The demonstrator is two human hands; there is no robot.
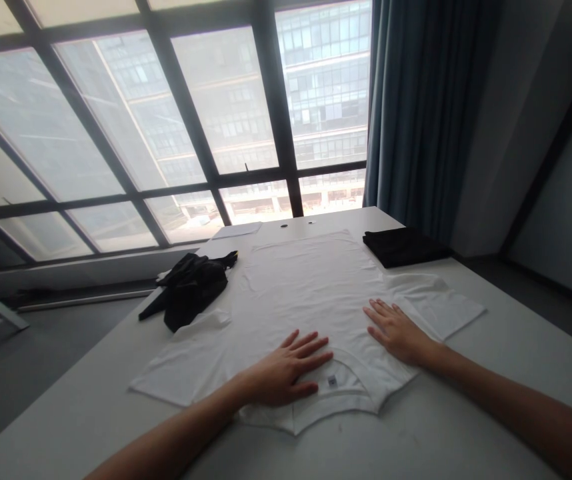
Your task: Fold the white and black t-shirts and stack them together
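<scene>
A white T-shirt (306,287) lies spread out on the white table, its neckline towards me and its sleeves out to both sides. Light wrinkles run across its body. Near the collar, my left hand (286,370) rests flat on the fabric with fingers spread. A small label (332,381) shows inside the neck, just right of that hand. My right hand (399,332) also lies flat, palm down, on the shirt's right shoulder beside the sleeve. Neither hand grips the cloth.
Crumpled black cloth (196,283) lies at the table's left edge, touching or close to the left sleeve. A folded black garment (406,247) sits at the far right. The white table (506,333) reaches towards large windows (226,100) and a blue curtain (411,113).
</scene>
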